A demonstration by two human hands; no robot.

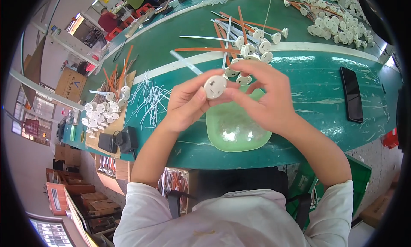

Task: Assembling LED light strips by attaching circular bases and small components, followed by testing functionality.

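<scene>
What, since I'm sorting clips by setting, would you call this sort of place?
Probably an assembly workshop or factory floor: heaps of round white parts lie on a long green workbench, and other people show in the background.

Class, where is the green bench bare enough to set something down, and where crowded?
Free: bench between the right hand and black phone; a smaller patch between the left forearm and green bowl. Crowded: white strands at left, white discs beyond the bowl and at far right.

A round white disc (215,87) — dark-slotted face turned upward, slightly tilted — held between both hands (186,102) (270,99).
</scene>
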